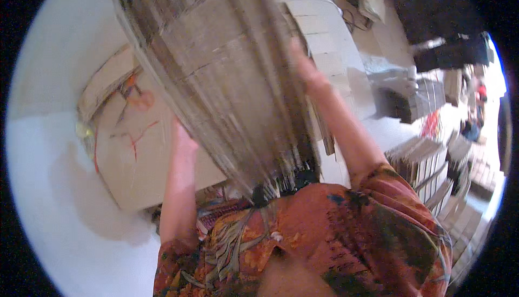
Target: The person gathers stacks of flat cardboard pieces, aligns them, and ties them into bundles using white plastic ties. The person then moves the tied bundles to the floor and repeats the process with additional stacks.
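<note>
A tall, thick stack of flattened brown cardboard fills the middle of the head view, reaching from my chest up past the top edge and blurred by motion. My left hand grips its left side, the fingers mostly hidden behind the cardboard. On the other side, higher up, my right hand is pressed against the stack's right edge, its fingers smeared and partly covered. The stack's lower end rests against or close to my patterned orange shirt.
To the left, a cardboard-topped surface carries red cords and an orange-handled tool. Behind my right arm lies a row of cardboard pieces. Bundled cardboard stacks stand at the right, and a grey bundle sits farther back.
</note>
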A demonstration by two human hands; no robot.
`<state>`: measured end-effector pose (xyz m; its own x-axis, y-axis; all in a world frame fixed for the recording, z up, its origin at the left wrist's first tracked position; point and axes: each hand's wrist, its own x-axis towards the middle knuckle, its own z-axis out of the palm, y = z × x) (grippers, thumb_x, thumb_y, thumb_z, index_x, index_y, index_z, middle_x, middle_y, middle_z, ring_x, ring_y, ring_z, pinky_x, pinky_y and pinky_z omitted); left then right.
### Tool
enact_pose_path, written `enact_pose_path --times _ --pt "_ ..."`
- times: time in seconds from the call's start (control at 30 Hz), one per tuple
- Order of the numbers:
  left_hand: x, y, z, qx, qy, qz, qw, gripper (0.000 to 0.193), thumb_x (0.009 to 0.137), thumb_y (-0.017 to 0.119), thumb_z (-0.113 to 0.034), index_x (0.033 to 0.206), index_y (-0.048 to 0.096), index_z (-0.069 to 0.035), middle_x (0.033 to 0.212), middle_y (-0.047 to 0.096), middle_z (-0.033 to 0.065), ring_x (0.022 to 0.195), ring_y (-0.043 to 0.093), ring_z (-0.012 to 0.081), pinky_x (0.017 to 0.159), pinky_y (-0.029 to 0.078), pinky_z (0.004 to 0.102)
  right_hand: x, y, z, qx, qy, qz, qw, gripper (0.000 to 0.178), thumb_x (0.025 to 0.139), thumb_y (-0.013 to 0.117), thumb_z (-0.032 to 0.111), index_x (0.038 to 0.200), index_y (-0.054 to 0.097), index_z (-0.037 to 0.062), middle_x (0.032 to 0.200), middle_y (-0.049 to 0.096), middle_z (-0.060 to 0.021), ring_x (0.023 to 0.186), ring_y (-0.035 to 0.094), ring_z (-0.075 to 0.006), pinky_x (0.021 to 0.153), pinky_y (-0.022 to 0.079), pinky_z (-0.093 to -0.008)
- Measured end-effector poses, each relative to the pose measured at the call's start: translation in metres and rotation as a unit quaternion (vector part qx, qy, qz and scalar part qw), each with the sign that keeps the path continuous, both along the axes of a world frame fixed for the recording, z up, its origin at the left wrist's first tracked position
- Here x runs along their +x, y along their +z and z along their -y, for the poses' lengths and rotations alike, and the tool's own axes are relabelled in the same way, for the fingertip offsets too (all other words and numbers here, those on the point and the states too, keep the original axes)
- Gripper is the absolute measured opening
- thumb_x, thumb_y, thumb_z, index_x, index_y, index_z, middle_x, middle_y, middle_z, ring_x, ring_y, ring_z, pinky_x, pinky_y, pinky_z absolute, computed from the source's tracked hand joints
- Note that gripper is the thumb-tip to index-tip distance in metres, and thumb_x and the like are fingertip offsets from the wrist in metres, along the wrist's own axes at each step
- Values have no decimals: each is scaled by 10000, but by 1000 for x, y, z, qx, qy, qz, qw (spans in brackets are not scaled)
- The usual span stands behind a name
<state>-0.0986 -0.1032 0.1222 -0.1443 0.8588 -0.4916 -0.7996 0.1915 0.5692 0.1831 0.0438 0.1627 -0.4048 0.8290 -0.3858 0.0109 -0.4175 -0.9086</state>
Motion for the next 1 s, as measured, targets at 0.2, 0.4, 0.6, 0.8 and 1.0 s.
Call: enact_pose_path --times 0.2,0.4,0.6,0.8,1.0 --pt "-37 -143 -32 -114 -64 -60 990 726 866 371 -597 1346 302 -58 1336 389 109 1199 399 270 983 351 433 -64 -169 -8 49 62 357 931 786 771 463 653 1190 456 -13 1135 547 -238 1115 485 -370 950 366 -418" --pt "-47 -209 -36 -190 -131 -225 947 786 875 359 -591 1385 195 -15 1402 303 131 1276 304 263 1052 241 395 -77 -184 2 120 1 424 898 667 672 698 502 1039 470 -6 1001 590 -230 971 557 -374 813 446 -430" --pt "16 -156 -31 -233 -145 -246 930 806 871 420 -543 1370 174 40 1397 284 182 1265 317 275 1048 249 346 -18 -174 10 91 43 492 864 792 633 691 578 1090 494 -38 1010 585 -259 965 568 -373 822 457 -428" --pt "45 -161 -25 -171 -176 -435 866 783 901 404 -488 1355 144 94 1400 250 230 1293 270 290 1061 220 336 11 -180 11 86 60 550 829 872 598 677 636 1110 498 -48 982 597 -261 967 575 -363 832 463 -406" --pt "49 -183 -37 -111 -78 -422 896 676 922 449 -343 1356 149 81 1375 297 213 1249 332 268 1033 265 324 9 -169 8 110 42 472 874 823 607 707 578 1117 518 -41 989 603 -251 964 580 -352 837 458 -405"
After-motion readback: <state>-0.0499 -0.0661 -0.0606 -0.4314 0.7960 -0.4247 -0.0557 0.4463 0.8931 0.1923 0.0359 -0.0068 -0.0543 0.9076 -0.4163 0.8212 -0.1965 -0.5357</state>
